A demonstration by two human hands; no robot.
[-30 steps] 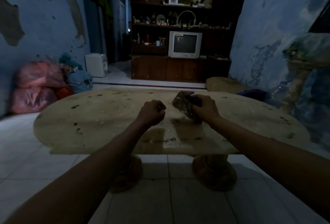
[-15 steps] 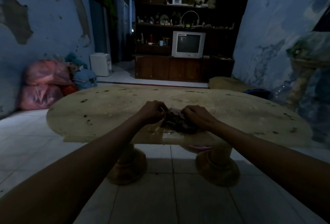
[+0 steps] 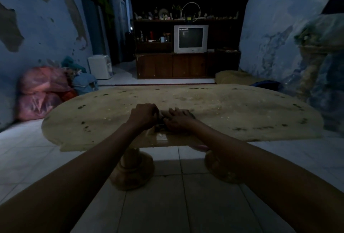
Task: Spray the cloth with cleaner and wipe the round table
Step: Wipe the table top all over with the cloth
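A dim room with a low, round, beige stone table (image 3: 232, 110), speckled with dark spots, right in front of me. A dark cloth (image 3: 160, 125) lies near the table's front edge, mostly hidden under my hands. My left hand (image 3: 144, 116) has its fingers curled over the cloth's left end. My right hand (image 3: 178, 120) lies flat on top of the cloth, its fingers spread and pressing down. A wet, shiny patch (image 3: 161, 137) shows on the table just in front of the cloth. No spray bottle is visible.
The table stands on two thick stone legs (image 3: 133, 169) over a white tiled floor. Pink and blue bags (image 3: 42, 93) are piled at the left wall. A dark cabinet with an old television (image 3: 190, 38) stands at the back. A cushion (image 3: 234, 77) lies behind the table.
My right hand brought the cloth down from the air onto the table and flattened on it. My left hand joined it at the cloth's left end. The view shifted slightly.
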